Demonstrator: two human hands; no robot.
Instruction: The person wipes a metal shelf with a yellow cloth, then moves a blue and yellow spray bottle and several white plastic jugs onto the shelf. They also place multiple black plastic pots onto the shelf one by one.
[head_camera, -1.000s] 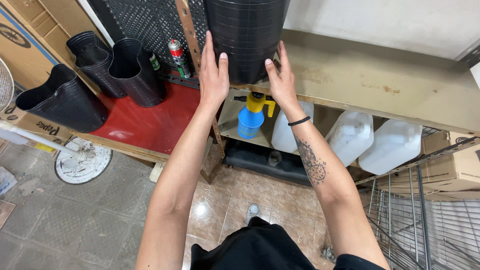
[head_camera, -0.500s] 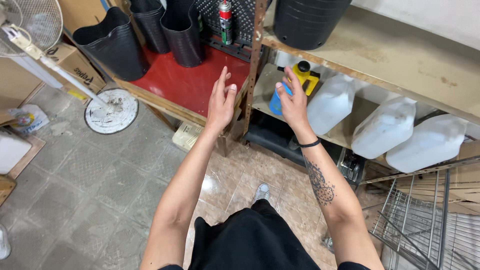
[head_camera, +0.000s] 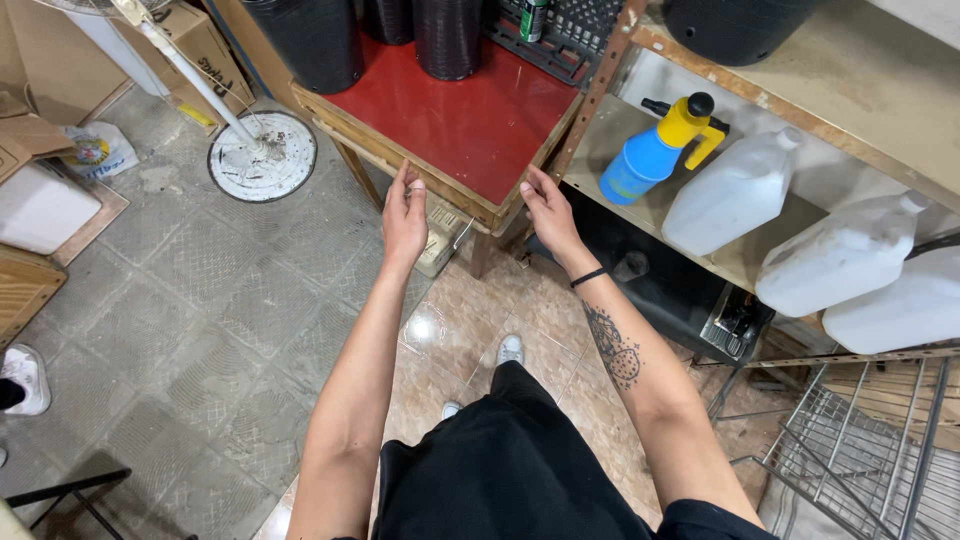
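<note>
At nine o'clock on the floor I see a round white fan base (head_camera: 262, 155) with its pole leaning up toward a cardboard box (head_camera: 195, 45). Just right of it, at eleven o'clock, tall black pots (head_camera: 320, 45) stand along the far side of a low red-topped counter (head_camera: 450, 110), which fills the upper middle of my view.

My left hand (head_camera: 405, 215) is at the counter's near wooden edge, at its six o'clock. Its fingers (head_camera: 412, 180) are loosely curled and released, holding nothing. I cannot tell whether the tips touch the wood or stop just short.

My right hand (head_camera: 545, 210) is at the counter's near right corner, beside the rusty upright of the shelf (head_camera: 850, 90). It is also empty, fingers slack and slightly spread, with the tips at the corner.

I judge this as the approach: both hands are lined up on the front edge, and no grip is made yet. Taking hold would call for closing both sets of fingers under the lip evenly, minding the shelf post crowding the right side.

Further right, at two o'clock, a blue spray bottle (head_camera: 650, 155) with a yellow trigger sits on the lower shelf. Two white jugs (head_camera: 735, 190) lie beside it, toward three o'clock. A wire rack (head_camera: 870, 440) is at four o'clock.
</note>
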